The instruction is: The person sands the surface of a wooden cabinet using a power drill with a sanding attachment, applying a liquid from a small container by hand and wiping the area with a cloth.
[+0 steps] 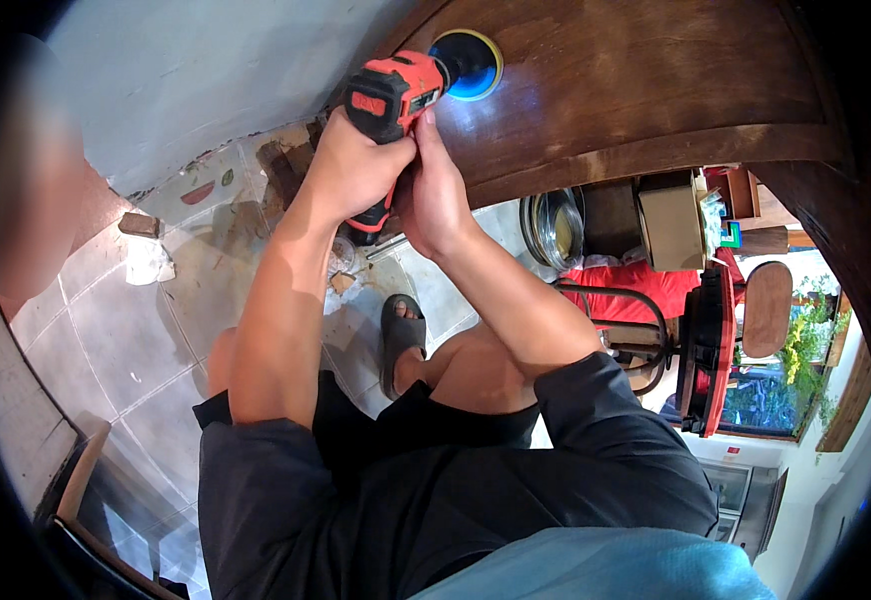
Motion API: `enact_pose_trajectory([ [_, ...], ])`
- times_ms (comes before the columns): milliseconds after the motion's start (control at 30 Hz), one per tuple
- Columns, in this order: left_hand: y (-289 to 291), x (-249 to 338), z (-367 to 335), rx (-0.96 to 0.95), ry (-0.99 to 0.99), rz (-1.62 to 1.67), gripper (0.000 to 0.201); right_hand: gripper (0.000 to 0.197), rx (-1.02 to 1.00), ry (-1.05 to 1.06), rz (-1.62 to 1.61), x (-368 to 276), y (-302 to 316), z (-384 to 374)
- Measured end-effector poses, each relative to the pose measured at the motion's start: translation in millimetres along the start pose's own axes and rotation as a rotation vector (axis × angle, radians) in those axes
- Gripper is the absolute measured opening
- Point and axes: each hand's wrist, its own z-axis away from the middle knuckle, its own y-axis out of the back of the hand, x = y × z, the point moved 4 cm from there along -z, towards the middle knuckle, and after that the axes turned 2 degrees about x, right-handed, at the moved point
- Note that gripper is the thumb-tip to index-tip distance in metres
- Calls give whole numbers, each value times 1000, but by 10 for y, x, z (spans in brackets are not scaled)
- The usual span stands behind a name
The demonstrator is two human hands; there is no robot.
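A red and black cordless drill is held up near the top of the view, with a round sanding or polishing pad, blue with a yellow rim, on its front. The pad's face meets the brown wooden panel, where a bright light falls. My left hand is closed round the upper part of the drill's grip. From the other side my right hand wraps the same grip, its thumb pointing up along the drill body. The trigger is hidden by my fingers.
A pale wall rises at the upper left. On the tiled floor lies a brick piece. To the right are coiled tubing, a cardboard box, red cloth and a metal-framed chair.
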Motion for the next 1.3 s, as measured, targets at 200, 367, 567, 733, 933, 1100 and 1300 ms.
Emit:
enact_pose_trajectory([
  [200, -2, 14, 2, -24, -37, -101, 38, 62, 21, -4, 26, 58, 53, -17],
  [367, -5, 69, 25, -79, 50, -167, 40, 62, 77, -79, 58, 100, 125, 32],
  [567, -36, 71, 9, -69, -48, -172, 39, 62, 56, -10, 67, 108, 156, 29],
  [733, 1, 39, 27, -43, -21, -189, 39, 62, 69, -65, 56, 83, 86, 69],
  [933, 1, 87, 47, -54, 16, -189, 37, 61, 41, -16, 41, 101, 87, 70],
  [1100, -15, 88, 52, -16, -35, -188, 37, 60, 68, -39, 30, 81, 79, 106],
  [1300, -36, 123, 82, -30, -40, -240, 36, 59, 39, 16, 29, 41, 79, 148],
])
